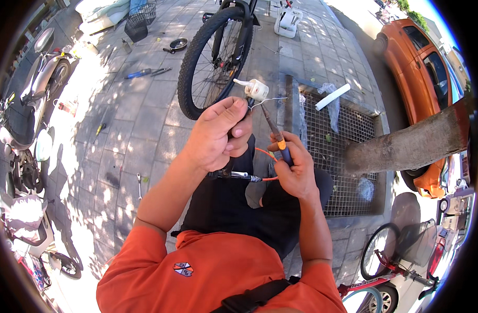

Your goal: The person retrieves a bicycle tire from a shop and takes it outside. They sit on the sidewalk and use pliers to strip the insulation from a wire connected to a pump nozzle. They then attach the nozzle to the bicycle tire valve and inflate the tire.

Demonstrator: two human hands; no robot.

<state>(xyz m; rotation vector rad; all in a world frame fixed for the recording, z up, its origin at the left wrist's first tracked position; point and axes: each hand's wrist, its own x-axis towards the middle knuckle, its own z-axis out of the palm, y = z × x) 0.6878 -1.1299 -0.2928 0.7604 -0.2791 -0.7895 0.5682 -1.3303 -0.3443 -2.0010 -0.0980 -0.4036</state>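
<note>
My left hand [220, 133] is closed, thumb on top, around the dark lower end of a piece topped by a cream-white plastic fitting [256, 90] with a narrow spout. A thin bent wire [273, 99] sticks out beside the fitting. My right hand [296, 164] grips the blue-and-orange handle of rusty, tapered pliers [273, 125], their tip close to the wire; exactly where it touches is too small to tell. Below my hands, an orange hose [267, 155] with a metal connector [244, 176] runs across my lap.
A bicycle wheel [189, 73] stands ahead on the paving. A blue-handled tool [140, 73], a spanner [139, 186] and a round black-rimmed object [179, 43] lie left. A metal grate [348, 130], tree trunk [406, 143] and white tube [333, 97] are right.
</note>
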